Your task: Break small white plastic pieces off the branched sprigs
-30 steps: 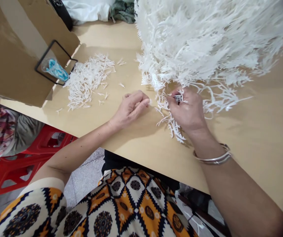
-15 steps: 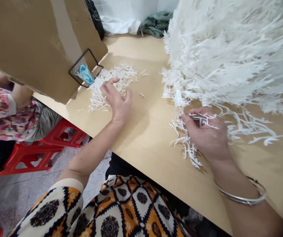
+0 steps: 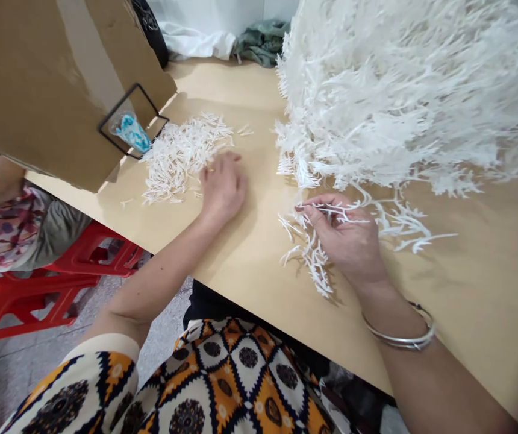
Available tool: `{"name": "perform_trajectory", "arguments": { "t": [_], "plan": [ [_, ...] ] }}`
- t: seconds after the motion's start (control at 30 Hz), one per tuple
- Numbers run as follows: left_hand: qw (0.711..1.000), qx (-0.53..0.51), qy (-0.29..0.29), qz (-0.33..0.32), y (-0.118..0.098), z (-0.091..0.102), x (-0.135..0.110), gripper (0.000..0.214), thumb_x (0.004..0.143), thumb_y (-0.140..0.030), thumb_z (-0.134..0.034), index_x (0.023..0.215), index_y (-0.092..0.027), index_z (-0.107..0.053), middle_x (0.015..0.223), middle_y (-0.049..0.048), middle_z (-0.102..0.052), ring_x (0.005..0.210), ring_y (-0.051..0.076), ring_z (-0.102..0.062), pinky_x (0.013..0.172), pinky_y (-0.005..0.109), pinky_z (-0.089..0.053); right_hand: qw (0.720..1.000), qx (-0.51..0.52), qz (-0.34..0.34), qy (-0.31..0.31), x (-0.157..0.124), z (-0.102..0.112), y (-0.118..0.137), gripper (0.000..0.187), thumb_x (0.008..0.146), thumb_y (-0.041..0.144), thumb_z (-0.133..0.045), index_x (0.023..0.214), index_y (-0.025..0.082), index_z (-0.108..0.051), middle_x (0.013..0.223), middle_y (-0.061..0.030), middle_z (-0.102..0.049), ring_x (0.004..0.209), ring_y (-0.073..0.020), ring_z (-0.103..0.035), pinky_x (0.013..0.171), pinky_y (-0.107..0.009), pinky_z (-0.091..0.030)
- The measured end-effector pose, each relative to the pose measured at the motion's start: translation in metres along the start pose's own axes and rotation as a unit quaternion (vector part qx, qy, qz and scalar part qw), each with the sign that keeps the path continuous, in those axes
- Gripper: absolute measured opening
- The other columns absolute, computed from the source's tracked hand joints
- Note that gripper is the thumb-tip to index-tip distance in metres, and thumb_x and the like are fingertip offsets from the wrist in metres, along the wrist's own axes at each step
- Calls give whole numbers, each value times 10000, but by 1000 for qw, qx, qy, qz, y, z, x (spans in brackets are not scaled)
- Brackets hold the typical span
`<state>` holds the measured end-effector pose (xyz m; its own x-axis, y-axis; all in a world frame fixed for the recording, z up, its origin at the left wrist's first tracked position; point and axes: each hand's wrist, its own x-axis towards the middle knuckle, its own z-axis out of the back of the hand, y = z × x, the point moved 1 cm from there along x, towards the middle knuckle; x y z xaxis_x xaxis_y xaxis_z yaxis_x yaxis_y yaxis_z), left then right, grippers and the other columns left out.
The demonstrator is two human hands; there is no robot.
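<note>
Right hand [image 3: 353, 244]: thumb and finger clamped on a thin white branched strand [image 3: 343, 211], which runs back over the palm. Left hand [image 3: 223, 190]: blurred, fingers curled and hanging down just beside the small pile [image 3: 182, 157]; can't tell if they're together or holding anything.

Progress, judged by amounts: early. Short white pieces in the small pile, ahead and left of the left fingers, look like the done part. Left over: big heap [image 3: 403, 102] of white strands, beyond and right of the right fingers, far larger; plus loose strands [image 3: 315, 265] on the desk [image 3: 259, 241], just nearer the wearer than the right fingers.

Containers: cardboard box [image 3: 37, 90], well left of the left fingers, inside not visible. Against it, black wire frame [image 3: 138, 85] around a clear wrapper or cup [image 3: 132, 132] with something blue and white in it, too small to identify. Neither pile sits in a container.
</note>
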<state>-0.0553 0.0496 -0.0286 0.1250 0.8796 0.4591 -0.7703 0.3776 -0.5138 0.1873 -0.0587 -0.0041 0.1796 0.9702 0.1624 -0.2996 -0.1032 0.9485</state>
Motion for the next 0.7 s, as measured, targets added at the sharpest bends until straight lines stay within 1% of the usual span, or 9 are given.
{"name": "perform_trajectory", "arguments": {
  "t": [0.07,0.13,0.17,0.23,0.3,0.37,0.43,0.53,0.7],
  "plan": [
    [999,-20,-48,5,6,5,2,340,1094,-485,-560,1336,-247,-579,1521,189,-639,1483,365,-545,1270,692,-340,1000,4,-7,4,0,1,-1,130,940,403,-786,949,275,-763,904,-59,-836,752,-240,-764,673,-393,-612],
    [995,-73,-45,-49,-6,15,-1,401,1134,-560,-471,1330,-232,-593,1516,182,-639,1495,309,-554,1274,590,-409,1000,4,-2,4,1,1,1,129,952,405,-774,963,277,-771,931,-58,-845,767,-235,-767,701,-398,-623],
    [992,-98,-27,-78,-17,19,-5,408,1148,-564,-444,1298,-225,-612,1450,165,-678,1440,272,-602,1245,524,-453,1000,4,2,6,1,2,2,120,956,398,-768,967,278,-775,949,-55,-849,794,-234,-774,737,-403,-632],
    [982,-147,51,-104,-42,25,-13,422,1163,-567,-429,1266,-221,-647,1274,111,-762,1221,203,-716,1125,416,-523,1000,4,12,12,2,3,4,105,965,387,-759,967,284,-781,959,-46,-847,836,-232,-780,799,-412,-636],
    [969,-169,116,-142,-61,24,-20,432,1142,-600,-493,1239,-218,-669,1163,68,-793,1088,176,-749,1066,385,-525,1000,0,25,15,2,3,5,101,964,387,-758,961,289,-783,938,-35,-833,832,-226,-767,808,-409,-627],
    [959,-178,143,-167,-70,19,-24,405,1130,-587,-537,1151,-213,-691,1031,36,-798,967,156,-750,1002,361,-529,999,-8,35,8,3,3,5,109,957,391,-760,943,285,-779,902,-30,-814,797,-218,-742,779,-399,-615],
    [955,-201,156,-152,-69,14,-24,379,1133,-546,-547,1057,-207,-697,890,14,-770,803,128,-704,858,312,-536,1000,-3,29,3,3,3,4,121,948,400,-765,935,280,-771,873,-31,-807,768,-217,-730,746,-393,-607],
    [943,-262,188,-83,-64,11,-22,381,1116,-544,-576,1012,-200,-701,808,3,-729,653,96,-590,660,254,-478,1000,24,4,17,4,3,4,161,955,439,-763,970,279,-754,879,-43,-826,745,-223,-738,721,-401,-608],
    [917,-328,226,-19,-63,16,-20,458,1070,-634,-610,1005,-192,-706,830,18,-719,686,97,-586,649,249,-474,999,31,-7,17,6,5,5,132,972,408,-740,988,277,-735,915,-48,-836,790,-225,-762,772,-415,-635]
  ]
}}
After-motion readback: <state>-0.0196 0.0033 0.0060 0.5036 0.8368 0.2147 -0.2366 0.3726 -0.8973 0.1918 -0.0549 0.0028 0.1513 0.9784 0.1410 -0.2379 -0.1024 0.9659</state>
